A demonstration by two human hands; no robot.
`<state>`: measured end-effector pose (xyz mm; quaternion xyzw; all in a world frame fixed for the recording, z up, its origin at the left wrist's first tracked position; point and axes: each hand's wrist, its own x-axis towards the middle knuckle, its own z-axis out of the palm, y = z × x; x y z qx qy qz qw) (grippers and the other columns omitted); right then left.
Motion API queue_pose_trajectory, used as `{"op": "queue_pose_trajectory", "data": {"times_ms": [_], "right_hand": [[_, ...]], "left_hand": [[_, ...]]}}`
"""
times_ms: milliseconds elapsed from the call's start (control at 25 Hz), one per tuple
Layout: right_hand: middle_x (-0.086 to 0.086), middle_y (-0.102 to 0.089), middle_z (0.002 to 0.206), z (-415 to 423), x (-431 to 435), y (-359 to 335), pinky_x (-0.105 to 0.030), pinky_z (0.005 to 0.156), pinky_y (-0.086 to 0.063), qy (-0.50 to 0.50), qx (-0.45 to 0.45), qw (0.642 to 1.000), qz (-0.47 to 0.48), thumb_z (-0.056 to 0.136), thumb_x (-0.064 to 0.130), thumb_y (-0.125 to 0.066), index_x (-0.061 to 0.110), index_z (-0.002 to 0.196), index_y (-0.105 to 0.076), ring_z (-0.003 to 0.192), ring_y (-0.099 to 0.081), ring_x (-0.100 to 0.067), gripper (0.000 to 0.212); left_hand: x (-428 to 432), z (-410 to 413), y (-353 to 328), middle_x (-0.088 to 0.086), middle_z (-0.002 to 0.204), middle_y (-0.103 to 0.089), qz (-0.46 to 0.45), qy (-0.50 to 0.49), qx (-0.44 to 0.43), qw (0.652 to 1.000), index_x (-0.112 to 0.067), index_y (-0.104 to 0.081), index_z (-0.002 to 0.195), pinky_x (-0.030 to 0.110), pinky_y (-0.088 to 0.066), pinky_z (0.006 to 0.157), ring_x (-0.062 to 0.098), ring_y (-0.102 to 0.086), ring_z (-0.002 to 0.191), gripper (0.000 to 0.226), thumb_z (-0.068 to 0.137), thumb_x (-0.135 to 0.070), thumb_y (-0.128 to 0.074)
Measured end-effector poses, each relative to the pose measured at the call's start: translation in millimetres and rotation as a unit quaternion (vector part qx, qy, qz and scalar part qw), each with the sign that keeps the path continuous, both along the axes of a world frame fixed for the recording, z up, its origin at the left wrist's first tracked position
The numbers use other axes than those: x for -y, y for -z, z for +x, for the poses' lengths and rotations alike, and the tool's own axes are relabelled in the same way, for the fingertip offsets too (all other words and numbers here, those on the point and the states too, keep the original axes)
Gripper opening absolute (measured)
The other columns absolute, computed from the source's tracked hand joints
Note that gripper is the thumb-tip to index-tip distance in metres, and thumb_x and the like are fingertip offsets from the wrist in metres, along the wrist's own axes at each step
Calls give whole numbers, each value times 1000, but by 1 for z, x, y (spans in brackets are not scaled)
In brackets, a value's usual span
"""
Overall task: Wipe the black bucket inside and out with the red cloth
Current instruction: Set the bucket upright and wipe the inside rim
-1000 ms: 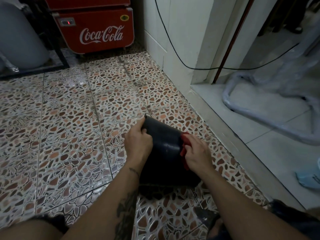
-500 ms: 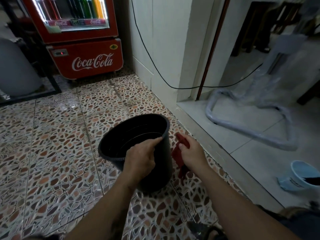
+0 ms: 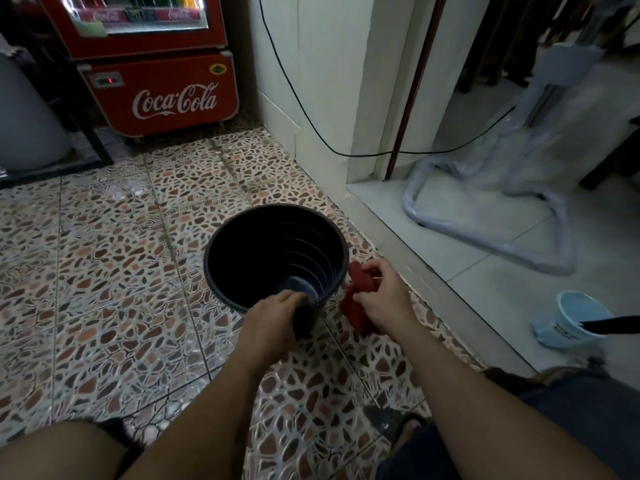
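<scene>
Bucket [image 3: 242, 258] stands open-mouthed on the pebble-patterned floor [image 3: 104, 271], its ribbed black inside and pale bottom in plain view, as a person crouches over it. The left hand [image 3: 273, 320] clamps the near rim, fingers hooked over the edge into the bucket and curled tight on it. Just right of the rim, the right hand [image 3: 384, 299] pinches the cloth [image 3: 358, 296] between thumb and closed fingers; the red fabric hangs bunched beside the bucket's outer wall, close to it, though contact cannot be made out. Both bare forearms reach in from the bottom of the frame. Behind stand a red Coca-Cola cooler [image 3: 166, 95] and a white wall [image 3: 311, 81] with a black cable [image 3: 311, 133]. A pale blue cup [image 3: 568, 323] lies on the white tiles at right.
</scene>
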<state>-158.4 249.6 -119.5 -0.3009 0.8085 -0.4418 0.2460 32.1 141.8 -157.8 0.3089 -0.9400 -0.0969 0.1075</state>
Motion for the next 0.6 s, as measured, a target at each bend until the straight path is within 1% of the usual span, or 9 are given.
{"op": "queue_pose_trajectory", "data": {"times_ms": [40, 120, 200, 280, 360, 440, 520, 560, 600], "right_hand": [[4, -62, 108, 5, 3, -2, -22, 61, -49, -14, -17, 1000, -15, 70, 2, -76, 37, 98, -53, 89, -62, -14, 50], [10, -57, 105, 17, 12, -8, -22, 64, -45, -48, -63, 996, -39, 69, 6, -77, 36, 98, -49, 90, -57, -7, 50], [12, -54, 105, 29, 19, -15, -23, 70, -43, -86, -109, 989, -57, 70, 11, -77, 36, 101, -48, 93, -54, -8, 50], [12, -50, 107, 39, 22, -16, -25, 76, -43, -133, -128, 982, -48, 71, 15, -76, 33, 106, -50, 99, -51, -11, 47], [11, -48, 112, 47, 19, -10, -27, 87, -46, -181, -129, 975, -16, 75, 20, -73, 29, 114, -54, 106, -49, -12, 44], [10, -50, 116, 50, 16, -3, -26, 91, -46, -185, -115, 976, -12, 80, 18, -65, 27, 117, -56, 110, -50, -12, 40], [9, -51, 117, 49, 15, 1, -22, 88, -46, -150, -81, 985, -15, 81, 11, -62, 31, 118, -52, 110, -52, -12, 43], [9, -50, 120, 47, 16, 2, -22, 89, -45, -133, -62, 989, -8, 80, 9, -63, 33, 121, -50, 111, -51, -11, 49], [9, -47, 123, 45, 17, 4, -24, 91, -45, -125, -49, 991, 8, 80, 10, -66, 34, 127, -48, 114, -49, -11, 56]], "left_hand": [[-2, -3, -2, -6, 124, -63, 16, -5, -22, 1000, -26, -59, 127, 38, -52, 84, 20, -62, 105, 51, 77, -19, -60], [-5, -8, -9, -6, 117, -65, 74, -36, -113, 990, -22, -65, 119, 35, -52, 84, 17, -62, 102, 41, 79, -24, -57], [-3, -13, -22, -10, 105, -69, 177, -103, -208, 956, -25, -70, 108, 30, -51, 83, 9, -63, 96, 30, 83, -27, -53], [3, -18, -35, -17, 90, -71, 285, -148, -264, 910, -32, -73, 94, 24, -50, 76, -1, -63, 86, 21, 88, -31, -53], [6, -21, -42, -16, 82, -72, 337, -177, -282, 881, -33, -73, 86, 21, -49, 70, -2, -64, 80, 16, 89, -35, -58], [6, -20, -44, -13, 81, -72, 352, -199, -276, 872, -31, -74, 83, 21, -49, 67, 2, -66, 80, 10, 87, -31, -64], [5, -19, -44, -11, 77, -71, 341, -206, -260, 880, -30, -71, 78, 18, -46, 63, 5, -66, 76, 14, 85, -19, -66], [4, -19, -45, -11, 75, -70, 332, -200, -252, 887, -30, -69, 75, 17, -45, 60, 5, -65, 73, 18, 85, -15, -65], [3, -19, -47, -11, 73, -69, 326, -188, -248, 892, -29, -68, 73, 17, -44, 59, 4, -64, 71, 21, 85, -12, -65]]}}
